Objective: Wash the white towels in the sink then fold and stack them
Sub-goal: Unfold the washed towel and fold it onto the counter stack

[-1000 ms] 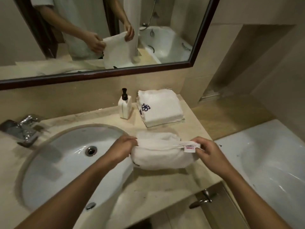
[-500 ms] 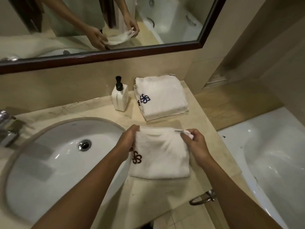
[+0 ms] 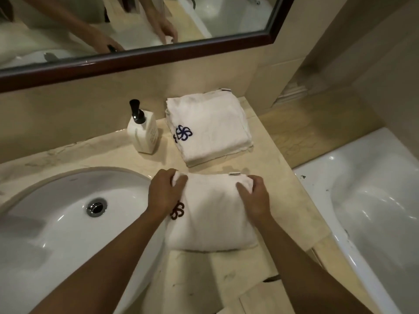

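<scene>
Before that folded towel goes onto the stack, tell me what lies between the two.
Nothing visible. Only bare countertop separates the folded towel, gripped at its far corners by left hand and right hand, from the stack; the soap dispenser stands off to the left.

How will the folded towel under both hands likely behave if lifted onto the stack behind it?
The folded towel looks soft, so it will probably sag and unfold unless supported. Both hands, left and right, grip its far corners.

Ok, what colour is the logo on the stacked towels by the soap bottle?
Dark blue, a pinwheel-like emblem on the white stacked towels; head view.
</scene>
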Tool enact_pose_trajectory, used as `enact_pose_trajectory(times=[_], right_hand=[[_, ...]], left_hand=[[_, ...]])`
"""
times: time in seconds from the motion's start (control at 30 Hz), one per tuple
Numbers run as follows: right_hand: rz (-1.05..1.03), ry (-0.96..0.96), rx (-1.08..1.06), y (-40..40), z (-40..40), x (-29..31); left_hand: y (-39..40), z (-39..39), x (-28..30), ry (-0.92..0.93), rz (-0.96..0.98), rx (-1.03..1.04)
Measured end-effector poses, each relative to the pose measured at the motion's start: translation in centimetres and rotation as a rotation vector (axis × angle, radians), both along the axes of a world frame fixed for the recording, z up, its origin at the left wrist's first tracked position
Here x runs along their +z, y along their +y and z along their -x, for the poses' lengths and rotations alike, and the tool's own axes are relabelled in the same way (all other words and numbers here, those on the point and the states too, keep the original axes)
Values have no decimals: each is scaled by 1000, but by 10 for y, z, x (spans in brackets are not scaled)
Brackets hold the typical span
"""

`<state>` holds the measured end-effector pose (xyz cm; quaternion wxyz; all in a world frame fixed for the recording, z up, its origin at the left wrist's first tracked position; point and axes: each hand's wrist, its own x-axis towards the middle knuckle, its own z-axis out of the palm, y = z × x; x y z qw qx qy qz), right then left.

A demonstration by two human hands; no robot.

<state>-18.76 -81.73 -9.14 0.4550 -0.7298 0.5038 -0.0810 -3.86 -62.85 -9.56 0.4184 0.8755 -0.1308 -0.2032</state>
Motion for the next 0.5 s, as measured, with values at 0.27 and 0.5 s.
enact_pose_trajectory(times=[0.27,0.5], right_hand=[[-117,350,-16,29,13,5],[-96,-56,85,40,23,26]], left_hand=[[6,36,1,1,-299,33],[15,41,7,-1,-158,11]])
